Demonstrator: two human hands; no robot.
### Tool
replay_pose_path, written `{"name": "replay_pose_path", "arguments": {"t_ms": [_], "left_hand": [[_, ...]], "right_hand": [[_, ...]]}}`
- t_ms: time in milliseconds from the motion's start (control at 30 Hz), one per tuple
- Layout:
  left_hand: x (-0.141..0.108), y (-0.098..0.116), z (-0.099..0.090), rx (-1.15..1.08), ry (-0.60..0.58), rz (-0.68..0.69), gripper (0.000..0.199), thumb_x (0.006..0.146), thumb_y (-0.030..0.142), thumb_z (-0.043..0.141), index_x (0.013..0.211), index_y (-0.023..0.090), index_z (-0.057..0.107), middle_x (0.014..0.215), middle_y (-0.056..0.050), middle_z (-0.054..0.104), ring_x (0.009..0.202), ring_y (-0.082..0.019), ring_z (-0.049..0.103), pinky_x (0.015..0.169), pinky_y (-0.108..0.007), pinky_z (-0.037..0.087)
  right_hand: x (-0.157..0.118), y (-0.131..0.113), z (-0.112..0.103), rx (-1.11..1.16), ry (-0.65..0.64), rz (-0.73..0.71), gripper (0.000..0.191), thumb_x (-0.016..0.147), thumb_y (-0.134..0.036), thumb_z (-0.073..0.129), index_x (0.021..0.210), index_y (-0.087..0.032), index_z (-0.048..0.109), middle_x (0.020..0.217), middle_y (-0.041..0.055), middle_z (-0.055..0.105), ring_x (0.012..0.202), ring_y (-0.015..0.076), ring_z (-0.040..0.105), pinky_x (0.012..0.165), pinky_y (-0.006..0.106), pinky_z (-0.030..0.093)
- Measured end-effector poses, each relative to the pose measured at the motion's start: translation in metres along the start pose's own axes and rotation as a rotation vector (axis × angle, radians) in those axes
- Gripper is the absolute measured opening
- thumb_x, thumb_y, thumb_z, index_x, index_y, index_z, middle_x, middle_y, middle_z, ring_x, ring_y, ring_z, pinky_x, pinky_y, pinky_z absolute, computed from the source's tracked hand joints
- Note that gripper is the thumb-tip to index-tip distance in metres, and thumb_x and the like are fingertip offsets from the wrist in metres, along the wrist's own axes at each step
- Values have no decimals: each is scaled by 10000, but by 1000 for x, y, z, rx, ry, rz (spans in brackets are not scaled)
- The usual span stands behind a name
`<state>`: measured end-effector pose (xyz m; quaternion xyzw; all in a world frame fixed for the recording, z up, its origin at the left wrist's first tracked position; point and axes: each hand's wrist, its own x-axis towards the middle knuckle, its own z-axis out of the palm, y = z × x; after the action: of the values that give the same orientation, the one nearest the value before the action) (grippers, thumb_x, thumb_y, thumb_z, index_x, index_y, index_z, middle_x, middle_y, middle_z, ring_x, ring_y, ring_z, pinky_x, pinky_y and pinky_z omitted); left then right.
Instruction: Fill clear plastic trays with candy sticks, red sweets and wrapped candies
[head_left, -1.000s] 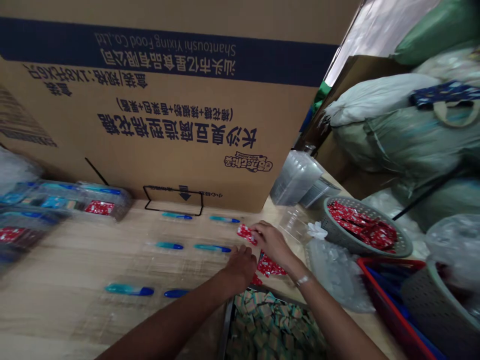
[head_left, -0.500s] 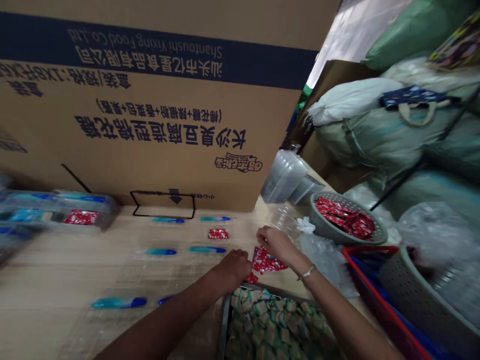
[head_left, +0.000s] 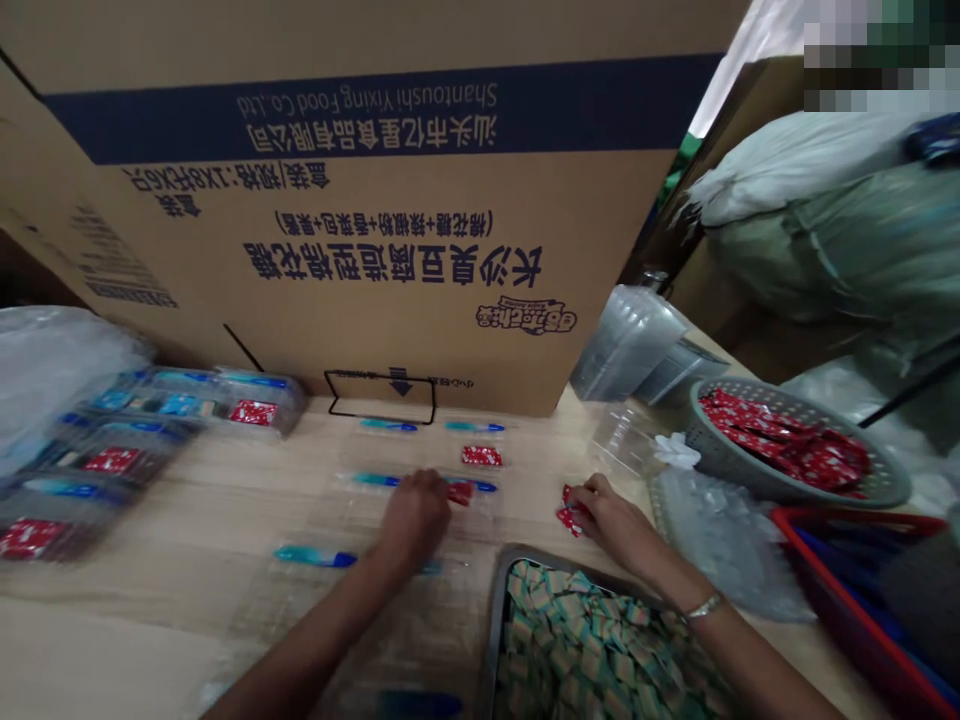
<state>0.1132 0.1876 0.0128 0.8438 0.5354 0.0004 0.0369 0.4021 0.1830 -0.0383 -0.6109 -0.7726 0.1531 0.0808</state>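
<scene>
My left hand (head_left: 417, 514) is closed over a clear plastic tray, with a small red printed packet (head_left: 460, 492) at its fingertips. Under that hand lies a blue pen-shaped stick (head_left: 375, 480). Farther right, my right hand (head_left: 613, 520) pinches red packets (head_left: 570, 513) just above the wooden table; how many cannot be made out. Another red packet (head_left: 481, 456) rests in a clear tray beyond my left hand. Nearer me, a further blue stick (head_left: 315, 556) lies in a tray beside my left forearm.
A metal tray (head_left: 496, 640) of green-and-tan wrapped pieces sits in front. At right stand a grey basket (head_left: 701, 440) of red packets, a red crate (head_left: 825, 590) and stacked clear containers (head_left: 630, 340). Filled packs (head_left: 255, 400) lie left. A large carton (head_left: 405, 210) stands behind.
My left hand has moved left from the red packets to the clear tray, bringing one packet. The right hand has lifted the remaining packets slightly. The view has shifted left.
</scene>
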Motion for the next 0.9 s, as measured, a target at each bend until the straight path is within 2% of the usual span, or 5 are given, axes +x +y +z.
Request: {"name": "replay_pose_path", "arguments": {"t_ms": [100,333,567,767,900], "left_hand": [[-6,-18,-3,49,-30,-80,225,811,74,438,859,107,655,881,-132,638,899,-261,594,795,-378,454],[-2,18,26,49,-116,149,225,808,29,475,894,106,669,937,-156,656,948,-280,593,778,-389,472],[2,4,24,-30,-107,151,217,794,24,492,799,136,678,897,-126,665,949,-251,594,792,-370,488],[-3,42,36,-991,72,52,368,755,215,608,1120,184,571,1081,-71,616,842,-161,592,773,-302,500],[-5,48,46,-1505,29,17,168,744,192,571,899,139,605,770,-11,625,681,-118,570,628,-219,460]], "right_hand": [[2,3,6,22,40,6,225,872,-164,391,853,-182,615,922,61,511,734,151,574,713,276,440],[6,-4,0,-77,-3,-22,242,868,-96,369,785,-177,582,900,63,539,704,132,553,670,235,422],[-1,2,-16,-114,-53,-6,239,895,-123,353,832,-181,576,879,67,600,783,154,575,720,244,411],[-15,-56,-23,215,108,-153,219,912,-214,341,814,-208,537,818,41,579,752,157,569,690,258,426],[-22,-70,-13,301,83,-205,244,908,-288,343,839,-233,571,855,51,600,781,174,585,691,272,450]]}}
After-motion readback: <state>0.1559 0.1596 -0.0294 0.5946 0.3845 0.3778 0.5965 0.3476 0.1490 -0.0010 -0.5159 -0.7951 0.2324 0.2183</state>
